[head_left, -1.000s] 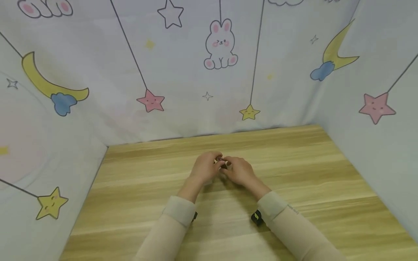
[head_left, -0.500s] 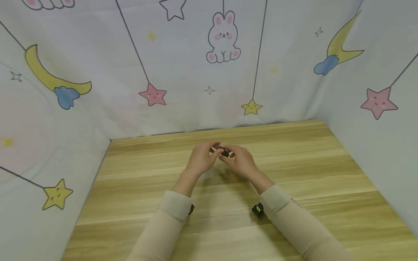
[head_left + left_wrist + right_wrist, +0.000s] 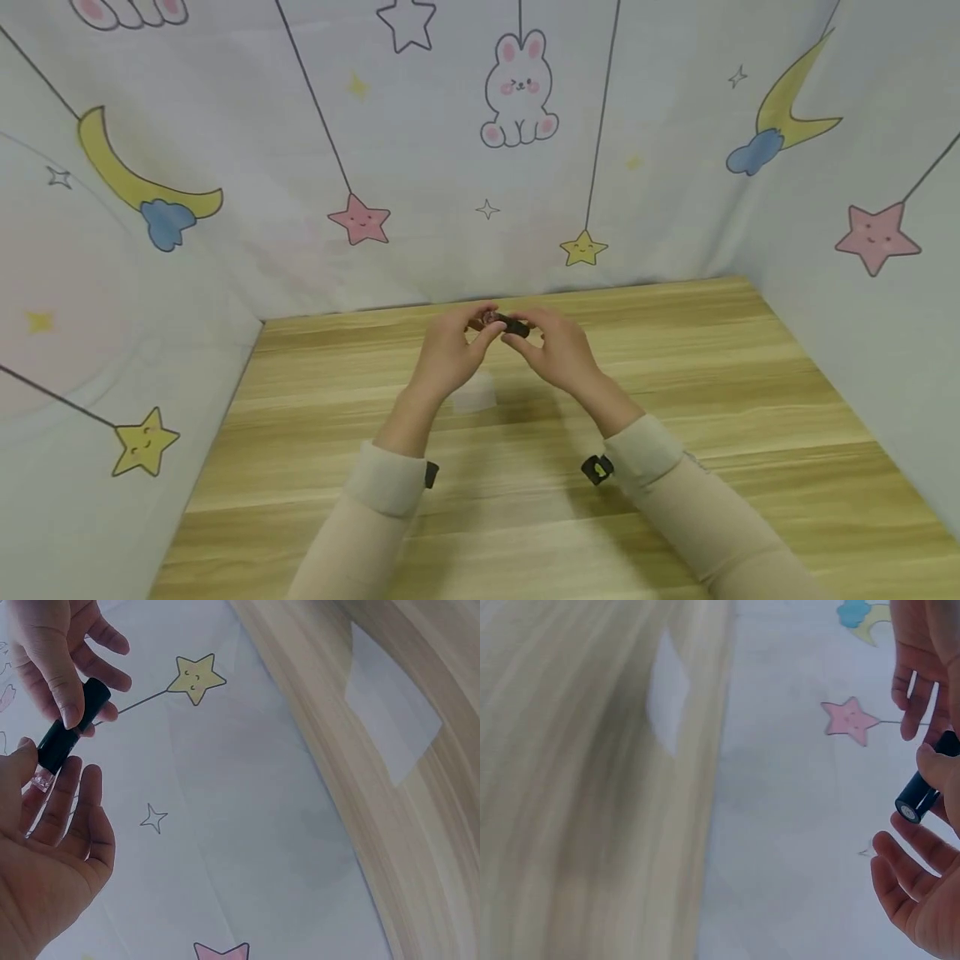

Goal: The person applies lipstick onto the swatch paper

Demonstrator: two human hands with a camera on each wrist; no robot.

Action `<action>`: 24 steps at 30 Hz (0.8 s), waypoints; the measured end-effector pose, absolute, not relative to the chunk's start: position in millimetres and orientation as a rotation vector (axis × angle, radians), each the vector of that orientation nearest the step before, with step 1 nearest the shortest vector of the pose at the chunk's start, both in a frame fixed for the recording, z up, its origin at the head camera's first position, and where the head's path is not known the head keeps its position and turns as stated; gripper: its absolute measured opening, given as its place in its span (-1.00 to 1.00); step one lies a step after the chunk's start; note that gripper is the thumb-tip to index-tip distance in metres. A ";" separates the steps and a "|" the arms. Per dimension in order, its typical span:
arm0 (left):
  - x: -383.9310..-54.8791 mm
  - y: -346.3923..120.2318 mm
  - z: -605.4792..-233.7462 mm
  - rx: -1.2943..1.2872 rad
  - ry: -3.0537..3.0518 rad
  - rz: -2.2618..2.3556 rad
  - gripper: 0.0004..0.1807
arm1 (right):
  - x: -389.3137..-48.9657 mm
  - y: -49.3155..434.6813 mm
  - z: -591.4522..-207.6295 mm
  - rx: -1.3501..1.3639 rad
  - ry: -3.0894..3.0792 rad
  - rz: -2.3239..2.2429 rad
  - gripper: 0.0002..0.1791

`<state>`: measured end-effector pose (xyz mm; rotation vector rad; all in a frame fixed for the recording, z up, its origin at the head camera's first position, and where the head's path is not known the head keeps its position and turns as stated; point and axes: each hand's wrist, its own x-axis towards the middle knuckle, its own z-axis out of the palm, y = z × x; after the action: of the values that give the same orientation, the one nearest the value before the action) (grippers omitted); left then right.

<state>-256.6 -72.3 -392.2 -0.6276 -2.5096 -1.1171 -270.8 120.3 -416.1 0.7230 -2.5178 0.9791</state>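
Above a light, wood-grained table (image 3: 675, 400), a person's two bare hands meet around a small black cylindrical tube (image 3: 513, 325) with a clear, pinkish end (image 3: 41, 778). It is the one container we can point to with confidence; the pink tint shows through or on its clear end, but what fills the rest we cannot tell, as the dark wall gives nothing away.

The tube lies well off vertical. From the head camera, we see its long axis run crosswise between the hands, sloping gently down to the right of the frame: pinkish end to the left, black end to the right. From the left wrist, we find the same axis on a steep diagonal, pinkish end low. From the right wrist, the black end shows a flat, round base with a pale disc (image 3: 908, 812), aimed down and to the left of the frame.

The left hand (image 3: 450, 348) pinches the tube near its pinkish end; the right hand (image 3: 558, 346) grips the dark part between thumb and fingers, its other fingers spread apart.

Below, near the left wrist, we note a flat-looking white square piece (image 3: 474, 394) on the tabletop. Beige sleeves with pale turned cuffs (image 3: 387, 479) frame the scene, before a white fabric backdrop (image 3: 450, 175) printed with stars, moons and a rabbit.
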 end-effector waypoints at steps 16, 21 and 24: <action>-235.4 -85.4 -355.5 -0.684 -2.354 -1.196 -0.73 | -258.9 129.7 -360.2 0.962 -2.334 1.007 -0.68; -233.3 -90.7 -351.8 -0.715 -2.358 -1.175 -0.75 | -255.3 130.4 -351.6 1.015 -2.282 1.020 -0.70; -231.8 -92.8 -349.7 -0.731 -2.349 -1.176 -0.76 | -253.3 130.2 -347.5 1.041 -2.266 1.026 -0.71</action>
<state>-231.8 -92.8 -349.7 -0.7307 -2.3490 -1.1759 -253.3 130.2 -347.5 1.0415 -2.2656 1.0263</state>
